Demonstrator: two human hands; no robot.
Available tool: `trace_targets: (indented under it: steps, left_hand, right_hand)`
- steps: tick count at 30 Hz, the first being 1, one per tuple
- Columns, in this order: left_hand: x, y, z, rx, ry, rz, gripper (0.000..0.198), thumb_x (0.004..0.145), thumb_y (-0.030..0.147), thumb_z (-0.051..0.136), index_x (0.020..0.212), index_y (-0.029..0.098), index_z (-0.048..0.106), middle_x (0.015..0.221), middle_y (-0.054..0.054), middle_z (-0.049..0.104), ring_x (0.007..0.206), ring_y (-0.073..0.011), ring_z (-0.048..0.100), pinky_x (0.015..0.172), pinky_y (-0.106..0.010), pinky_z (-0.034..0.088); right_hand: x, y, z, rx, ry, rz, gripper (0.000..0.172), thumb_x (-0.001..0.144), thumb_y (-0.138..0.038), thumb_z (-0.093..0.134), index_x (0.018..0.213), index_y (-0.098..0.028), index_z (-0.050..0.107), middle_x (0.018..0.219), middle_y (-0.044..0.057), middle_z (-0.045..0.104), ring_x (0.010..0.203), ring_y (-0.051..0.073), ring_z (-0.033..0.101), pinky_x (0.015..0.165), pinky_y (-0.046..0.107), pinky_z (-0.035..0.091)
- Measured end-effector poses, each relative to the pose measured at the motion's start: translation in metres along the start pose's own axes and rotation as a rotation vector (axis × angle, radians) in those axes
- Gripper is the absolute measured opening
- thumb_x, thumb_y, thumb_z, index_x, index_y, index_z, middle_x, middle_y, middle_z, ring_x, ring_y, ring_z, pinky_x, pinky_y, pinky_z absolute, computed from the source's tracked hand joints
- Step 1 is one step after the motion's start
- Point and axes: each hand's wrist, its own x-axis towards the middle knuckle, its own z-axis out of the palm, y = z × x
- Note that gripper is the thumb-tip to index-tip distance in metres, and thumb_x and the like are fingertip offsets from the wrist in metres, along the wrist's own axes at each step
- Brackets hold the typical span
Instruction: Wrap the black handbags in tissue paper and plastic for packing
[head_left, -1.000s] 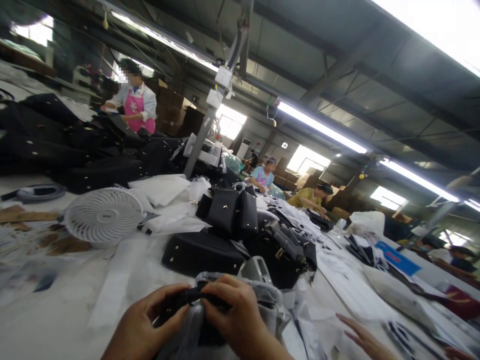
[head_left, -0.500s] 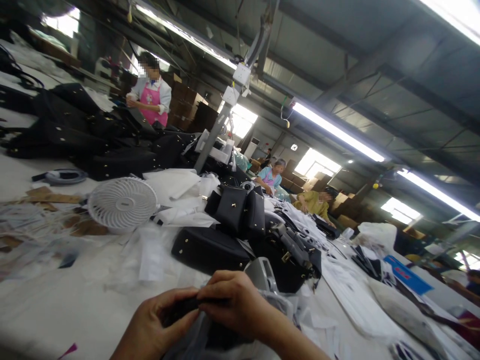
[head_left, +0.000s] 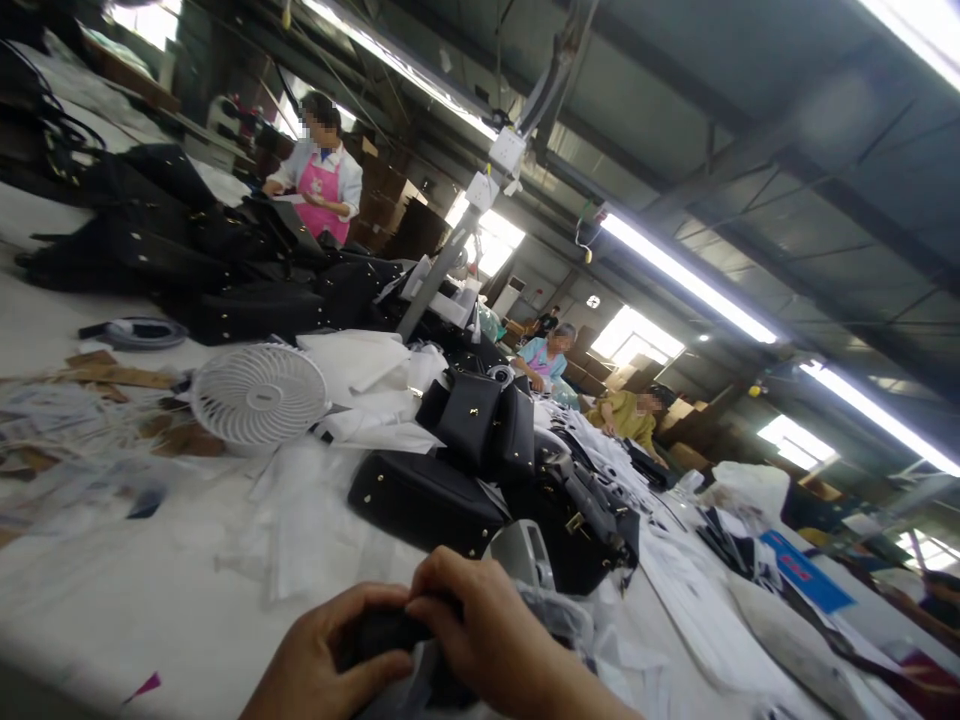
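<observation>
At the bottom middle, my left hand (head_left: 319,650) and my right hand (head_left: 484,625) close together on a dark, soft-looking piece (head_left: 386,632), whose kind I cannot make out. My left thumb and fingers wrap round its left end. The right fingers pinch its other end, and part of it hides behind them. Clear plastic and more black material show dimly below the hands. Just beyond lies a black handbag (head_left: 427,500) on its side, with gold studs. A grey plastic object (head_left: 521,550) stands right behind my right hand.
A white fan (head_left: 261,395) sits on the white table (head_left: 187,590) at left, near paper scraps and a coiled grey strap (head_left: 142,332). More black bags (head_left: 472,415) are piled ahead. A grey post (head_left: 435,285) rises behind them. Several co-workers, one in a pink apron (head_left: 322,200), are farther back.
Both hands stay on the dark piece; my right fingers have curled more and shifted slightly right. The view has shifted a little. The pink-aproned co-worker's hands have lowered.
</observation>
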Motion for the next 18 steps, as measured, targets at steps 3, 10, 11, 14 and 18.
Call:
trace_targets:
  steps: [3, 10, 11, 14, 18]
  left_hand:
    - [-0.003, -0.002, -0.001, 0.049, 0.04, -0.011, 0.032, 0.07, 0.032, 0.083, 0.101, 0.027, 0.082, 0.106, -0.004, 0.081, 0.105, -0.0299, 0.074, 0.098, -0.037, 0.058]
    - [-0.001, 0.013, -0.007, 0.13, 0.075, 0.155, 0.024, 0.071, 0.041, 0.082, 0.093, 0.03, 0.084, 0.102, -0.005, 0.079, 0.101, -0.0282, 0.074, 0.091, -0.031, 0.061]
    - [0.0, 0.017, -0.007, 0.064, 0.048, 0.093, 0.028, 0.069, 0.042, 0.084, 0.093, 0.028, 0.083, 0.098, -0.005, 0.08, 0.097, -0.0284, 0.076, 0.086, -0.031, 0.062]
    - [-0.001, 0.018, -0.013, -0.135, 0.101, -0.124, 0.04, 0.064, 0.05, 0.089, 0.092, 0.023, 0.079, 0.087, -0.004, 0.08, 0.086, -0.0258, 0.077, 0.077, -0.027, 0.063]
    - [-0.009, -0.005, -0.055, -0.115, 0.224, -0.214, 0.052, 0.056, 0.057, 0.093, 0.09, 0.021, 0.078, 0.084, -0.003, 0.079, 0.087, -0.0239, 0.076, 0.074, -0.021, 0.061]
  right_hand:
    - [0.01, -0.007, 0.005, -0.037, -0.032, -0.041, 0.009, 0.092, -0.012, 0.065, 0.095, -0.021, 0.067, 0.082, -0.001, 0.073, 0.076, 0.015, 0.07, 0.068, 0.021, 0.046]
    - [0.007, -0.002, 0.002, -0.271, -0.027, -0.193, 0.047, 0.079, -0.039, 0.084, 0.119, -0.023, 0.066, 0.107, 0.006, 0.077, 0.098, 0.027, 0.071, 0.091, 0.035, 0.05]
    - [0.007, 0.0, 0.002, -0.267, -0.042, -0.191, 0.046, 0.078, -0.04, 0.085, 0.118, -0.024, 0.067, 0.101, 0.004, 0.079, 0.092, 0.025, 0.073, 0.089, 0.035, 0.051]
    - [0.01, 0.0, 0.002, -0.281, -0.071, -0.161, 0.037, 0.076, -0.041, 0.088, 0.105, -0.026, 0.073, 0.089, 0.002, 0.08, 0.081, 0.023, 0.074, 0.089, 0.034, 0.052]
    - [0.014, -0.006, -0.004, -0.285, -0.085, -0.108, 0.033, 0.07, -0.037, 0.093, 0.097, -0.027, 0.076, 0.082, 0.0, 0.079, 0.079, 0.022, 0.074, 0.104, 0.041, 0.047]
